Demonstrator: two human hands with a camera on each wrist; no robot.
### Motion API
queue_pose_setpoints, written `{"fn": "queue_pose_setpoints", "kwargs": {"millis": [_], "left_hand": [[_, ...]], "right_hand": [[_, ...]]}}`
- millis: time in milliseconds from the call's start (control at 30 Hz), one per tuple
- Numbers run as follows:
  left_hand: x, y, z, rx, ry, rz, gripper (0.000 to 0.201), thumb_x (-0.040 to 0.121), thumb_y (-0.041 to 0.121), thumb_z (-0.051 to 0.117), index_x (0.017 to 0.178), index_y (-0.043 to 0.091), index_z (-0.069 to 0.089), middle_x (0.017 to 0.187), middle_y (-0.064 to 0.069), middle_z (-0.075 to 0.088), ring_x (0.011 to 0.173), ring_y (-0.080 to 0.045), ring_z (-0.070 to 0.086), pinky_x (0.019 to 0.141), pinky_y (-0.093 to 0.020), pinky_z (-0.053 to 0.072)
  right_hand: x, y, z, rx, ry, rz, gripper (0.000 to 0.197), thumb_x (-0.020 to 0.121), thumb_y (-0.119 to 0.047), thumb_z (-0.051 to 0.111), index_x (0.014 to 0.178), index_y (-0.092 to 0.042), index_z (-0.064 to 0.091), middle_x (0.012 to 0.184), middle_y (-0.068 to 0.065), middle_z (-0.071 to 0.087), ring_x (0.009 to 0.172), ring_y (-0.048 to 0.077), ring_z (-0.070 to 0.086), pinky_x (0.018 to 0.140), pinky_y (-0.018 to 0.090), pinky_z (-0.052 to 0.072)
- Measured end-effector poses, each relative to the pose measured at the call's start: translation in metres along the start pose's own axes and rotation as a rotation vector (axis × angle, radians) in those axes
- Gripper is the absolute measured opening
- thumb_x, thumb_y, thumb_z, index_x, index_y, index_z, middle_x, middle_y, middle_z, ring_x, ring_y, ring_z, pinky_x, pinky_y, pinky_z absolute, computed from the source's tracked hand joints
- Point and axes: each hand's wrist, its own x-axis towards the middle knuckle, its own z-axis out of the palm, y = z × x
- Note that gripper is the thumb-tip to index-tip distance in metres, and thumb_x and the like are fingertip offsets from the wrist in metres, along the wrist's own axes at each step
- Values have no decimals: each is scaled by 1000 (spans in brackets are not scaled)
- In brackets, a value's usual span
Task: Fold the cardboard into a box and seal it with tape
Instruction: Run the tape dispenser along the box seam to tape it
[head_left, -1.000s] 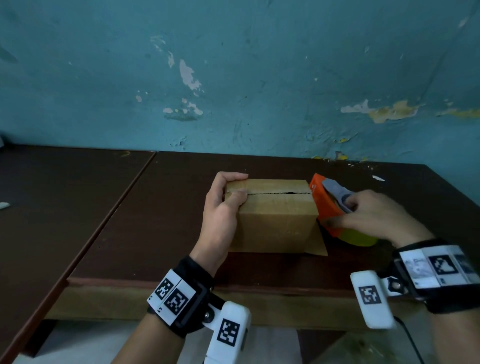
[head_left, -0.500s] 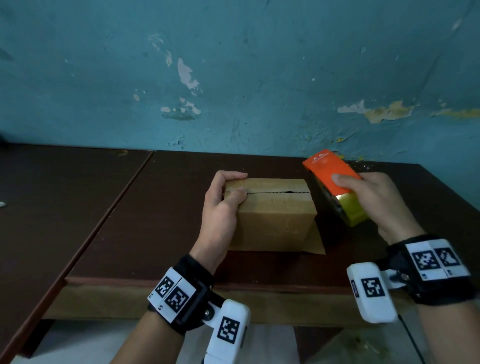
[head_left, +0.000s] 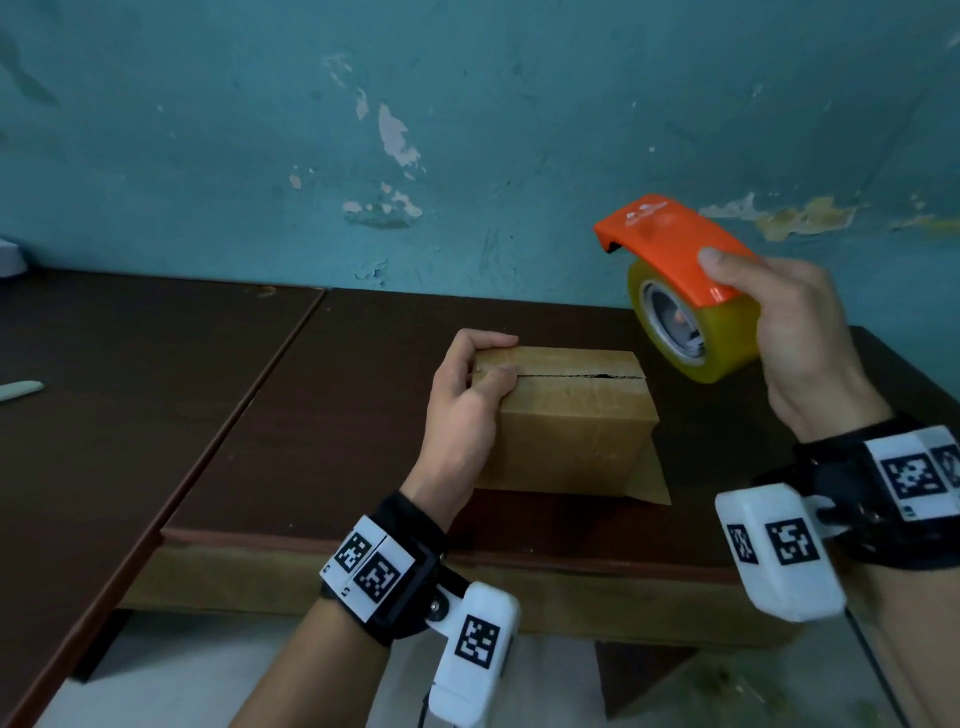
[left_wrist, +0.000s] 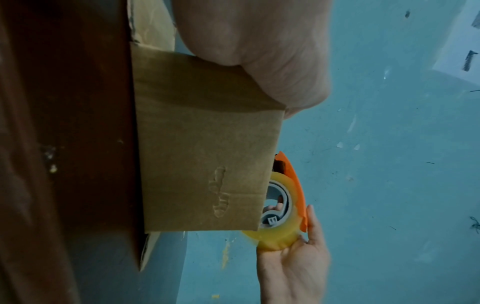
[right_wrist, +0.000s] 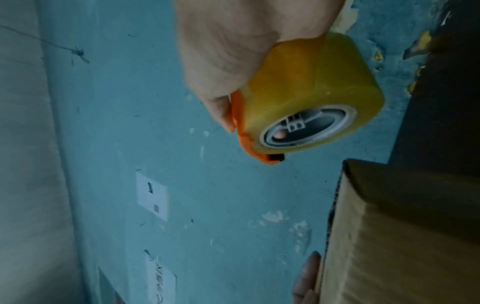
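A small brown cardboard box (head_left: 566, 426) stands on the dark wooden table (head_left: 337, 415), its two top flaps folded shut with a thin seam between them. One bottom flap sticks out at its lower right corner. My left hand (head_left: 467, 395) grips the box's left end, fingers curled over the top edge and thumb on the seam. My right hand (head_left: 795, 332) holds an orange tape dispenser (head_left: 675, 244) with a yellowish tape roll (head_left: 696, 322) in the air, above and to the right of the box. The roll (right_wrist: 306, 96) and the box (left_wrist: 205, 164) also show in the wrist views.
A peeling blue wall (head_left: 467, 130) rises right behind the table. A second dark table (head_left: 104, 389) adjoins on the left, with a pale flat object (head_left: 21, 389) at its left edge. The table's front edge (head_left: 415, 540) runs just before my wrists.
My right hand has lifted the tape dispenser off the table beside the box and raised it up and to the right. The left hand and the box have stayed put.
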Motion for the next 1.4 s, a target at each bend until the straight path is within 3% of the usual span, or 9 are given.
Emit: {"fn": "queue_pose_setpoints", "kwargs": {"millis": [333,433,533,667,833,1033,1133,1233,1400], "left_hand": [[0,-2,9,-16,-9,-8,27,101,10,55,122,25,63,122,4,57,102,-11,56,71,-17,48],[-2,-5,13,-33,12,-16,33,100,12,58,127,31,59,126,4,56,109,-15,56,78,-27,46],[-1,-7,15,-41,39,-12,31,96,15,60,123,31,61,122,3,59,106,-15,58,78,-29,46],[1,-9,18,-65,46,13,26,96,4,58,118,17,63,107,6,69,91,-3,65,69,-16,50],[1,-6,18,-74,21,28,29,97,-1,54,115,20,64,89,29,71,86,9,66,71,-10,49],[3,-8,17,-82,37,10,23,97,4,57,114,19,64,98,16,70,94,-3,66,87,-33,55],[3,-9,18,-82,41,14,22,97,5,57,112,20,64,98,16,71,98,-8,67,90,-37,55],[2,-8,18,-98,29,13,28,99,3,55,117,22,65,96,24,73,94,1,69,81,-19,54],[-1,-5,18,-120,35,-6,36,100,8,59,125,32,64,111,16,74,102,3,69,88,-20,54]], "right_hand": [[0,-11,-10,326,-85,-54,26,100,-31,59,86,-22,80,90,-3,79,89,18,75,87,32,59],[-3,-17,-8,473,-162,-43,26,99,-27,56,97,-14,78,96,6,79,95,27,74,95,43,59],[-8,-17,-1,491,-291,-7,33,99,-24,51,88,-14,82,83,3,78,77,21,75,76,33,63],[-13,-17,11,449,-432,36,26,94,-28,57,89,-9,74,76,6,75,70,23,71,75,35,61],[-10,-21,22,273,-335,-163,51,80,-53,78,86,-4,68,74,12,66,65,28,64,69,35,55],[-17,-17,24,210,-175,-256,66,69,-73,71,101,-15,73,92,1,76,83,20,74,73,31,61],[-18,-17,21,205,-144,-326,71,68,-71,74,103,-9,73,97,5,76,88,22,73,76,36,60],[-20,-20,19,155,-94,-459,58,72,-55,81,106,-8,73,111,12,74,100,25,71,80,41,57],[-27,-17,22,-4,-129,-536,49,76,-29,84,119,-12,71,113,0,75,105,13,73,87,30,60]]}}
